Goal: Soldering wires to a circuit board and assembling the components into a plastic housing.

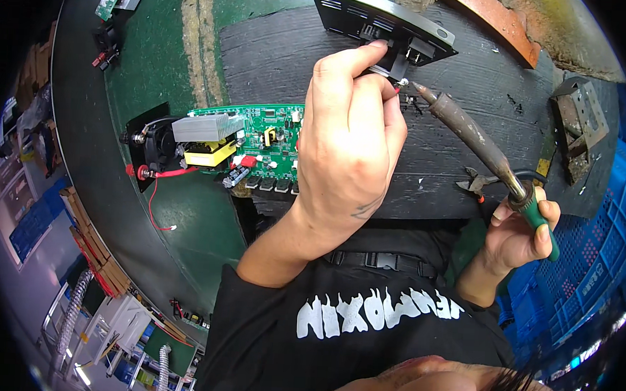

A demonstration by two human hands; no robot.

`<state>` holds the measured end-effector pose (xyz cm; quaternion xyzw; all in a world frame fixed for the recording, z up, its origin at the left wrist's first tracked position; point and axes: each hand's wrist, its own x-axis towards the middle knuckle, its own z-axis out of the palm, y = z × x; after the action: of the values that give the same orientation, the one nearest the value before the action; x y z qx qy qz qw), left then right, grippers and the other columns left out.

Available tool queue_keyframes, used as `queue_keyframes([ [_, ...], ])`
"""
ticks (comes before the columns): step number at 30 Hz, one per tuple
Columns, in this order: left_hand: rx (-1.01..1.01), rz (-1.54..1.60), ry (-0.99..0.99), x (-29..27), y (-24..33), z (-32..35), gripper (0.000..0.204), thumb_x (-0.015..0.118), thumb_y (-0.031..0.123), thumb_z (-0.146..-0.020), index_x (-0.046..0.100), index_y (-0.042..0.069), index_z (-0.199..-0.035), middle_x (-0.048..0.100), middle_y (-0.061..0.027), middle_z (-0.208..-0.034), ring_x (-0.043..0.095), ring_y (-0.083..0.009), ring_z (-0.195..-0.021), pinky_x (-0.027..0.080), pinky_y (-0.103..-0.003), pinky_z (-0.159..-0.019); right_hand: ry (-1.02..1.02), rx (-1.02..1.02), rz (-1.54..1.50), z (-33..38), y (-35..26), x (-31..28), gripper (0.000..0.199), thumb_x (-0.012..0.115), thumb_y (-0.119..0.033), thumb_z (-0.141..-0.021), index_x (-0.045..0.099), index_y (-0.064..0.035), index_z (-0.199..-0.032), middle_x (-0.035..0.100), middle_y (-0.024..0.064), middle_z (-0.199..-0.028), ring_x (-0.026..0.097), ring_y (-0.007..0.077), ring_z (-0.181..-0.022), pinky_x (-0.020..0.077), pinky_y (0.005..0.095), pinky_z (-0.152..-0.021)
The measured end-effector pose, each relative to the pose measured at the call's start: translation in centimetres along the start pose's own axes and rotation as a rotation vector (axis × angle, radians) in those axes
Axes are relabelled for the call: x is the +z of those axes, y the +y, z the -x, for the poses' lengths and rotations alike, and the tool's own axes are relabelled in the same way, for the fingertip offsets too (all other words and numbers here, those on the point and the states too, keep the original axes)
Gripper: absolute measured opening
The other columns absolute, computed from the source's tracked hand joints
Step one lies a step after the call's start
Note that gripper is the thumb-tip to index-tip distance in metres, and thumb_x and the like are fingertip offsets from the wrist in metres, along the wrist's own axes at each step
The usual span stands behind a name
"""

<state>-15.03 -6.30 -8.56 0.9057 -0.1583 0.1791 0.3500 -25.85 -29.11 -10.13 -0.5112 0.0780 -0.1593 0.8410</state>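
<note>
My left hand [350, 138] is closed at the lower edge of a black slotted metal panel [383, 24], its index fingertip resting on a black socket on the panel. A bit of red wire [396, 90] peeks out beside its curled fingers; the thumb is hidden. In my right hand [517, 236] is a soldering iron [473, 132] with a green handle, held with the fingers wrapped round the grip. The iron's tip points up and left, close to a small metal terminal [403, 81] at the panel. Whether tip and terminal touch, I cannot tell.
Left of my left hand lies a green circuit board [273, 141] with a heatsink [204, 128], a fan [160, 143] and red wires. Cutters [475, 183] lie on the dark board [263, 60]. A metal bracket [582, 116] stands at the right, above blue crates [568, 262].
</note>
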Motion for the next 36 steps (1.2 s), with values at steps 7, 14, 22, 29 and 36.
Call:
queue_keyframes([
  [7,0.024,-0.015,0.005,-0.23,0.00,0.03,0.016,0.069,-0.007,-0.071,0.062,-0.002,-0.084,0.056,-0.0157,-0.110,0.059,-0.0258,-0.093,0.051,-0.031,-0.074,-0.009,0.009,0.012,0.04,-0.18,-0.14,0.036,0.053,-0.031,-0.083,0.060,-0.0054,-0.107,0.060,0.0199,-0.094,0.058,0.0244,-0.058,0.0444,0.0263,-0.041],
  [14,0.025,-0.096,0.016,0.08,0.27,0.18,0.016,0.069,-0.006,-0.071,0.062,-0.002,-0.084,0.056,-0.0153,-0.109,0.059,-0.0265,-0.092,0.051,-0.031,-0.073,-0.023,0.019,-0.009,0.03,-0.22,0.18,0.035,0.053,-0.031,-0.083,0.060,-0.0057,-0.106,0.060,0.0197,-0.094,0.060,0.0252,-0.060,0.0455,0.0267,-0.041],
  [22,-0.030,-0.059,0.048,0.36,0.40,0.33,0.017,0.067,-0.005,-0.068,0.060,-0.004,-0.084,0.058,-0.0131,-0.104,0.059,-0.0271,-0.092,0.047,-0.037,-0.079,-0.045,0.021,0.013,-0.04,0.23,0.15,0.035,0.054,-0.032,-0.084,0.060,-0.0062,-0.106,0.061,0.0199,-0.092,0.060,0.0243,-0.059,0.0455,0.0266,-0.041],
  [29,-0.029,-0.059,0.056,0.41,0.35,0.38,0.018,0.068,-0.005,-0.068,0.060,-0.005,-0.084,0.059,-0.0132,-0.104,0.059,-0.0273,-0.092,0.048,-0.037,-0.080,-0.002,0.033,0.046,0.07,0.37,0.00,0.035,0.051,-0.035,-0.087,0.057,-0.0076,-0.109,0.059,0.0171,-0.082,0.059,0.0230,-0.054,0.0468,0.0302,-0.045],
  [36,-0.011,-0.060,0.065,0.46,0.18,0.39,0.018,0.068,-0.005,-0.067,0.060,-0.004,-0.083,0.059,-0.0130,-0.104,0.059,-0.0272,-0.092,0.047,-0.037,-0.080,-0.008,0.035,0.082,0.04,0.49,0.04,0.035,0.051,-0.035,-0.087,0.057,-0.0081,-0.109,0.060,0.0162,-0.081,0.057,0.0224,-0.052,0.0463,0.0298,-0.044],
])
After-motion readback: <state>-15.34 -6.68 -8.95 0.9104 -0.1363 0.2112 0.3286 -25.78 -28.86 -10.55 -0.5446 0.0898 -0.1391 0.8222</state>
